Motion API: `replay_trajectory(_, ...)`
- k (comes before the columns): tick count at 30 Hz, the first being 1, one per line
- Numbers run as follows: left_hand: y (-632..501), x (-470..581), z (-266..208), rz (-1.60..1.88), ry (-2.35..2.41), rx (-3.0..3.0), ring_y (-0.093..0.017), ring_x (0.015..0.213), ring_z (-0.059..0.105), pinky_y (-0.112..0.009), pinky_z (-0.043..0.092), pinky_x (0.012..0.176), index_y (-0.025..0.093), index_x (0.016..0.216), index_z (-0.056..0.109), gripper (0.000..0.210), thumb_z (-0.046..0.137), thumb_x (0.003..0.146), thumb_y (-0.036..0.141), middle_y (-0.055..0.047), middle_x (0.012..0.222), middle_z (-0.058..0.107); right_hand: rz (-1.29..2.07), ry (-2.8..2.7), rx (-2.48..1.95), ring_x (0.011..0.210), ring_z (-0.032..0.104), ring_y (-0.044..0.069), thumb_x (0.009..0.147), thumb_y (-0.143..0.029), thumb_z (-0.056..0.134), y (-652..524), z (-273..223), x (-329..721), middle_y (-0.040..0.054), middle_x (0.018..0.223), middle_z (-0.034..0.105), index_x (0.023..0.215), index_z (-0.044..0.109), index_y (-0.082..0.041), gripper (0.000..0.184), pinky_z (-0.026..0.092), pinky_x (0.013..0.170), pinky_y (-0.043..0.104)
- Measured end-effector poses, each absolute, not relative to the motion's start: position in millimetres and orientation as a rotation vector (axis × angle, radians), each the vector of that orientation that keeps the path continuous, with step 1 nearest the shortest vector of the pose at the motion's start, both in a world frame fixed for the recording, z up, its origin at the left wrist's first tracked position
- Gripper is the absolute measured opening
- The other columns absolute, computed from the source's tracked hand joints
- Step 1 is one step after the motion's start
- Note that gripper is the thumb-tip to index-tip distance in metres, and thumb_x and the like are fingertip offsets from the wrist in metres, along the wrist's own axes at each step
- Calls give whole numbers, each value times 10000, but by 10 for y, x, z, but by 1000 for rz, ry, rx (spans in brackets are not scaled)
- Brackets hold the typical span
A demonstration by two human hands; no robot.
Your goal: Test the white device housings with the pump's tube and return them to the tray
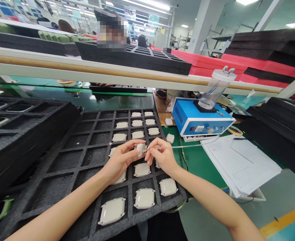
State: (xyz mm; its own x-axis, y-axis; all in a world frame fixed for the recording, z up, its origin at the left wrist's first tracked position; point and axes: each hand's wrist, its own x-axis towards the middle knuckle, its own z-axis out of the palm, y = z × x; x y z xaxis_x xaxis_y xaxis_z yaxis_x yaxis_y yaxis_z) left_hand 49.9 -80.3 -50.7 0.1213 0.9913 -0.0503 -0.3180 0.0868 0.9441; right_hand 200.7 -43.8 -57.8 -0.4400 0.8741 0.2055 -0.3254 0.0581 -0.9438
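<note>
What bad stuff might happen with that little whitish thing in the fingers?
The small off-white piece in the left hand might slip and drop onto the black foam tray. The thin clear tube, stretching from the right hand to the blue boxy machine, might snag and tug.

I see cream cases (144, 198) with dark corner dots, a speckled black tray (64, 160) in a grid pattern, and a clear tube (185, 146). My view also gives me a white-edged blue machine (179, 115), green table (195, 164), white papers (240, 160) and a yellow stripe (285, 216).
</note>
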Motion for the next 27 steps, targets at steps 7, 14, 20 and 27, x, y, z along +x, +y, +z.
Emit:
replay_trajectory(7, -797, 511, -493, 1217, 915, 966, -153, 792, 545, -307, 462, 780, 204, 968, 637, 257, 644, 713, 236, -26, 858, 608, 1575, -1367, -620, 348, 516, 84, 679, -182, 533, -436, -578, 2009, -40, 484, 604, 688, 498, -169, 39, 451, 371, 185)
replay_trajectory(14, -803, 508, -494, 1217, 918, 957, -147, 782, 546, -303, 464, 777, 207, 961, 641, 255, 648, 709, 239, -19, 842, 610, 1574, -1365, -609, 345, 517, 86, 687, -166, 522, -436, -580, 2011, -41, 485, 604, 694, 499, -169, 24, 451, 371, 189)
replay_trajectory(20, -810, 506, -481, 1224, 918, 956, -158, 783, 543, -316, 471, 771, 190, 963, 640, 260, 646, 707, 231, -36, 846, 601, 1575, -1366, -619, 345, 516, 85, 679, -172, 525, -439, -573, 2008, -42, 482, 601, 688, 497, -169, 29, 450, 372, 188)
replay_trajectory(27, -804, 510, -487, 1223, 918, 965, -159, 780, 552, -319, 470, 775, 193, 971, 639, 261, 639, 713, 228, -37, 849, 611, 1580, -1361, -617, 345, 517, 85, 676, -178, 527, -436, -579, 2006, -41, 484, 604, 687, 498, -171, 32, 451, 371, 188)
